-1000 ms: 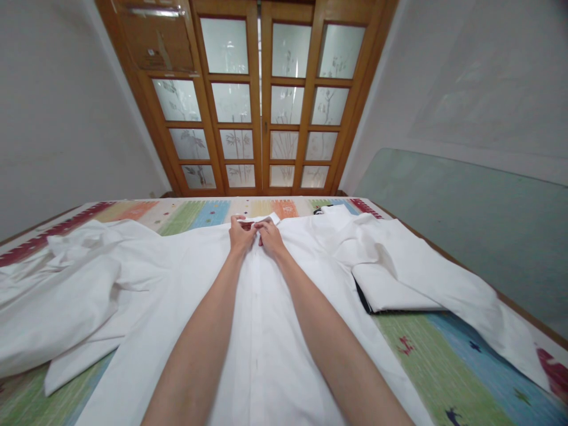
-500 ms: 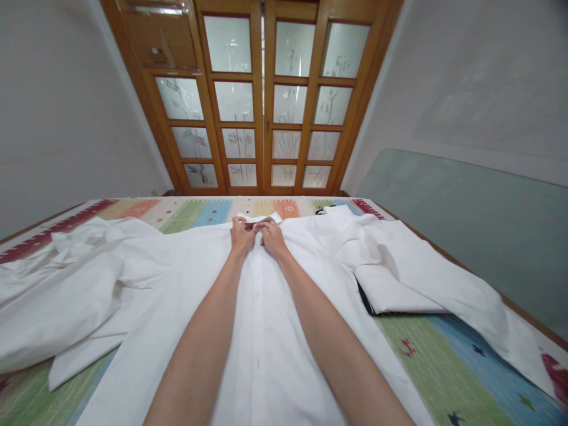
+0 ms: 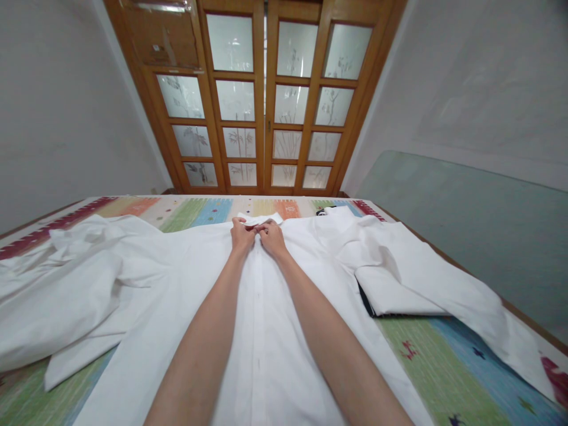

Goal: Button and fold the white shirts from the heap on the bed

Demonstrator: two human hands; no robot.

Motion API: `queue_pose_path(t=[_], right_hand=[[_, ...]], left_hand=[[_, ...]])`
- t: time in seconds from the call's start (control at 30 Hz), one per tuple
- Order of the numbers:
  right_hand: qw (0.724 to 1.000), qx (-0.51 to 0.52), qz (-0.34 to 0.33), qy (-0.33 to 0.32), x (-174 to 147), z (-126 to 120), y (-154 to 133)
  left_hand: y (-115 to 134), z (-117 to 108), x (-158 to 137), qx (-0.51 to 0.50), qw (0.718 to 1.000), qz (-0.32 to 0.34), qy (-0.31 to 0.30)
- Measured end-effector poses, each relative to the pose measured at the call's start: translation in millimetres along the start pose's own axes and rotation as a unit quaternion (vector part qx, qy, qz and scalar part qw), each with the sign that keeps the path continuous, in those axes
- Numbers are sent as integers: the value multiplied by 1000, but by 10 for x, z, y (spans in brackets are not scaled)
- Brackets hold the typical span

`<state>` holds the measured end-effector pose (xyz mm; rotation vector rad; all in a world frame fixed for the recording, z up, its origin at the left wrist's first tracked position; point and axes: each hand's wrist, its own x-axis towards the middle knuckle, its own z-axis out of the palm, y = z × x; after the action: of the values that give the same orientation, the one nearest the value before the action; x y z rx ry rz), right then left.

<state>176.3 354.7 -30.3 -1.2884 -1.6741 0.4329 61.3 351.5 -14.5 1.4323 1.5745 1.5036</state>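
A white long-sleeved shirt (image 3: 195, 284) lies front side up, its sleeves spread to both sides and its collar (image 3: 276, 218) at the far end. Just below the collar, my left hand (image 3: 242, 236) pinches the front edge of the cloth. My right hand (image 3: 271, 236) meets it there, fingertips pressed together on the same spot. Both hands are closed on the shirt at the top of its button strip (image 3: 258, 307). The fingertips hide whatever button or buttonhole lies between them.
A striped, patterned cover (image 3: 421, 361) lies under the shirt. Beneath the right sleeve is a folded white piece with a dark edge (image 3: 399, 296). A pale green board (image 3: 470, 219) stands along the right side. Wooden doors with glass panes (image 3: 265, 136) close off the far end.
My fingertips have shifted slightly at the collar, with the right hand's fingers a little lower and closer against the left. The shirt lies as before.
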Motion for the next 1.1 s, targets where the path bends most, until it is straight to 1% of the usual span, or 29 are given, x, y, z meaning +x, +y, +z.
queue_pose_path(t=[0.07, 0.27, 0.4, 0.5, 0.63, 0.73, 0.8, 0.87, 0.97, 1.0, 1.03, 1.1], right_hand=[[1000, -7, 2, 2, -8, -7, -24], [996, -56, 52, 38, -24, -11, -96], [995, -63, 71, 32, -22, -22, -139], [994, -61, 83, 28, -19, -31, -161], [991, -73, 103, 33, -13, -33, -171], [991, -73, 105, 28, -5, -30, -159], [992, -73, 101, 31, 0, -29, -143], [991, -75, 101, 34, 5, -29, -125], [991, -74, 109, 32, 10, -34, -111], [990, -73, 113, 30, 12, -36, -111], [990, -71, 118, 28, 14, -39, -114], [989, -68, 130, 27, 19, -44, -121]], left_hand=[[14, 0, -2, 2, 1000, -2, -7], [64, 2, -13, 18, 1000, -3, -18], [66, 5, 20, 1, 999, -28, -16], [35, 7, 48, -23, 999, -39, -28], [-8, 11, 53, -52, 996, -38, -55], [-13, 26, 33, -48, 997, -13, -54], [-9, 35, 19, -26, 999, 7, -36], [-5, 34, 14, 7, 1000, 16, 0], [-5, 11, 24, 99, 992, 20, 77], [-6, 2, 30, 137, 986, 22, 89], [-6, -4, 35, 170, 981, 24, 89], [-6, -6, 39, 206, 976, 33, 63]])
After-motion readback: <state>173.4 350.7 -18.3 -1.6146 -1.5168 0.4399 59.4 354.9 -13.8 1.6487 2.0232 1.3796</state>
